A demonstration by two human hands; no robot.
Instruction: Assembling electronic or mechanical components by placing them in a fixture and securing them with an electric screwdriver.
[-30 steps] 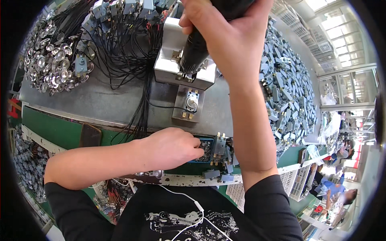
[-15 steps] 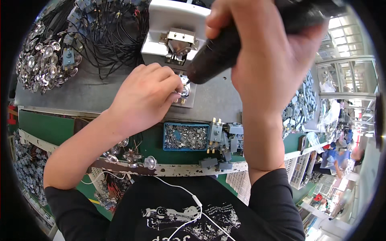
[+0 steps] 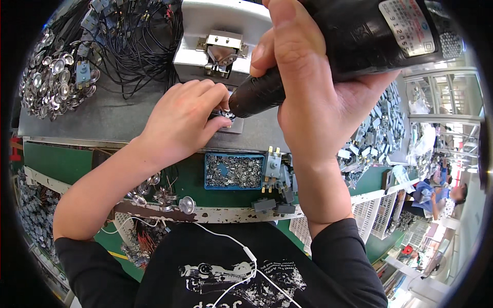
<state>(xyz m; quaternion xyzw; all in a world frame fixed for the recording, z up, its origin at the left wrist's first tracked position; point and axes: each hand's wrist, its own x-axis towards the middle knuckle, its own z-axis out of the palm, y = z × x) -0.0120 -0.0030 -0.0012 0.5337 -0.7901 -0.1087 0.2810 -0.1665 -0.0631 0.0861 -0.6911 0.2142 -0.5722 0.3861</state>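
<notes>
My right hand [image 3: 313,87] is wrapped round a black electric screwdriver [image 3: 354,41], which slants down to the left across the bench. Its nose end lies right beside the fingertips of my left hand [image 3: 179,115]. Thumb and fingers of that left hand pinch a small metal part [image 3: 227,115] with a dark portion, low over a metal plate [image 3: 237,126]. Fingers and screwdriver hide most of the part, so its exact kind does not show. Just beyond stands a white fixture [image 3: 190,46] carrying a metal mechanism [image 3: 222,51].
Near the bench front sits a blue tray [image 3: 206,172] of small metal pieces, beside grey switches [image 3: 273,165] with brass terminals. Silver round caps [image 3: 187,205] lie on the chipped ledge. Black cables [image 3: 138,61] and a cap pile [image 3: 56,77] fill the left; grey parts [image 3: 380,128] heap right.
The screwdriver and my right hand have moved left and nearer to me, bringing the nose against my left fingertips. My left hand keeps its pinch, and the round silver piece there is now mostly covered.
</notes>
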